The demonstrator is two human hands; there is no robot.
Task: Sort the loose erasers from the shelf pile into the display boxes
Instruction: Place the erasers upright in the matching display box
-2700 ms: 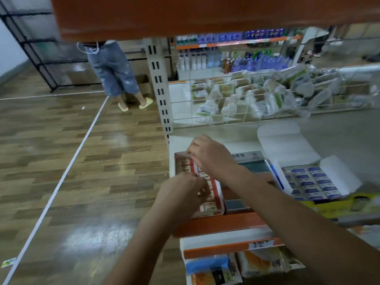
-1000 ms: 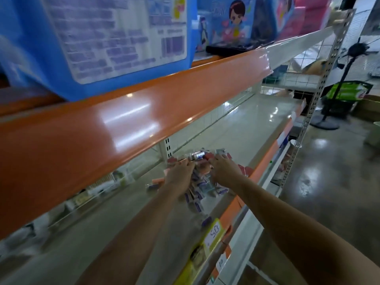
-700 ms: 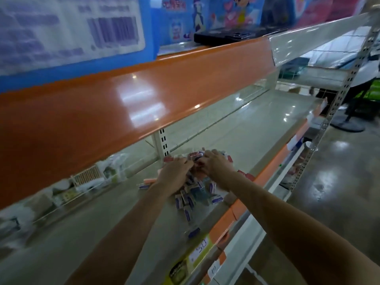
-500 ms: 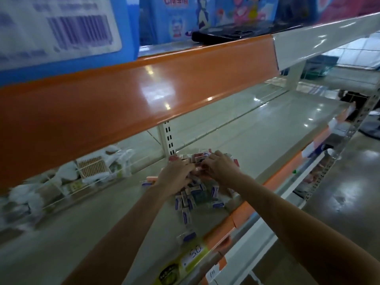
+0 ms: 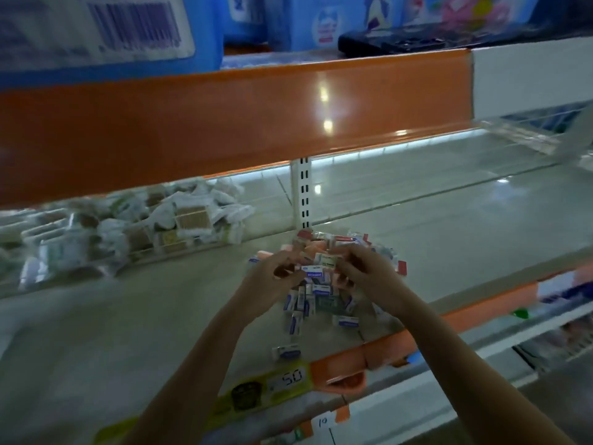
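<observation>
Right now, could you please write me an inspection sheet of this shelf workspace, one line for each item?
Surface: grey shelf with an orange front edge; much of it bare to the right.
Job's things: pile of loose erasers near the front edge; one stray eraser lies apart, closer to the edge. No display boxes in view.
Clutter: white packets heaped behind a wire divider at the left; yellow price tag marked 50.
Hands: left hand and right hand are over the pile, fingers curled round erasers held between them.
Cables: nothing seen.
Surroundings: orange upper shelf rail, blue boxes and a dark flat item on it.
</observation>
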